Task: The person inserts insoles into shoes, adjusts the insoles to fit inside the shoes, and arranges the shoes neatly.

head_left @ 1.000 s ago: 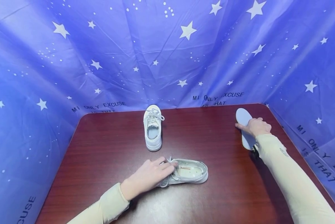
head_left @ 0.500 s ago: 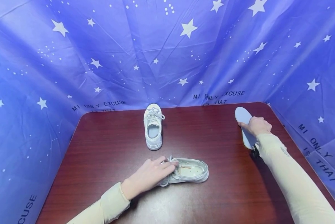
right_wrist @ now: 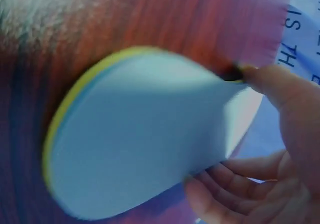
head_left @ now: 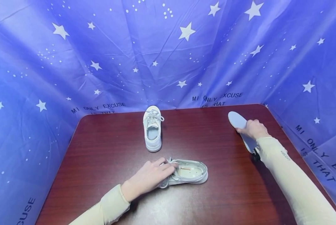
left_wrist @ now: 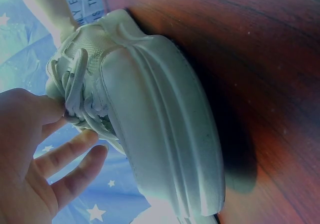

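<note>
A white lace-up sneaker (head_left: 200,180) lies crosswise near the front of the table in the head view, heel to the right. My left hand (head_left: 149,176) pinches it at the laces and tongue, covering the toe part. In the left wrist view the side of its thick sole (left_wrist: 172,119) shows close over the table. At the right, my right hand (head_left: 256,128) grips a pale blue-grey insole (head_left: 236,119) by its edges, thumb on one side and fingers on the other. A yellow layer (right_wrist: 75,92) edges the insole in the right wrist view.
A second white sneaker (head_left: 153,145) stands upright toward the back, toe pointing away, with a grey-blue lining inside. The dark red wooden table (head_left: 100,140) is enclosed by a blue curtain (head_left: 114,47) printed with stars and words.
The insole's far end has swung left and slightly nearer, with my right hand turning along with it. My left hand and both sneakers have stayed in place.
</note>
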The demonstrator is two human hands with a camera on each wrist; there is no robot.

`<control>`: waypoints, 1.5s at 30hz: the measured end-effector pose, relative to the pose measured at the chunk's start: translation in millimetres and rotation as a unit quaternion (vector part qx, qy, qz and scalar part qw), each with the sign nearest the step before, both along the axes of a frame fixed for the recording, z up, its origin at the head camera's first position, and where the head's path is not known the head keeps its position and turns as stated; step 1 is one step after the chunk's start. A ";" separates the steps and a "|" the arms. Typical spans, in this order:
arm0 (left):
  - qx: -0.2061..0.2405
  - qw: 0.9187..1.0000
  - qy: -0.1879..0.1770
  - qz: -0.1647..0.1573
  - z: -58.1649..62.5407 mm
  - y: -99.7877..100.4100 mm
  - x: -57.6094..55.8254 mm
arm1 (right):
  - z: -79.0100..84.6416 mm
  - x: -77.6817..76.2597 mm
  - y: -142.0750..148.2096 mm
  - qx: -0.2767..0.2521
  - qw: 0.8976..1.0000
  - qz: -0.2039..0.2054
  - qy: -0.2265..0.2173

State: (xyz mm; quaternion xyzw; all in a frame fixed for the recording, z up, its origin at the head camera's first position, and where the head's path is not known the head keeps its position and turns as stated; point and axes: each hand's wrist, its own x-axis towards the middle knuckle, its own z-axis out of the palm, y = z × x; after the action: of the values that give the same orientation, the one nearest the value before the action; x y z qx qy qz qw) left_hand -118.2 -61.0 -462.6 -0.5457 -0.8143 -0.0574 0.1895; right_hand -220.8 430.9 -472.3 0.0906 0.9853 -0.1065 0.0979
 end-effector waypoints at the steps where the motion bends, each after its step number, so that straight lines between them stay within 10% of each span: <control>1: 0.000 1.000 -0.001 0.000 -0.1 -0.2 0.0 | 0.2 0.2 -0.4 -0.005 1.000 0.008 -0.004; 22: 0.007 1.000 -0.003 0.002 -1.4 -0.1 1.5 | -7.6 14.1 -21.0 0.003 0.990 0.122 0.071; 45: 0.016 1.000 -0.008 0.006 -3.6 -0.8 1.9 | 26.7 54.8 -96.2 -0.014 0.961 0.246 0.122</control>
State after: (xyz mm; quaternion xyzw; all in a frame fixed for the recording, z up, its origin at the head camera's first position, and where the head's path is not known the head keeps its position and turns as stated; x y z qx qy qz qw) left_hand -116.2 -61.8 -466.2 -0.5371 -0.8181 -0.0737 0.1915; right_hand -166.0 334.7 -445.6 -0.1697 0.9801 -0.1032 0.0012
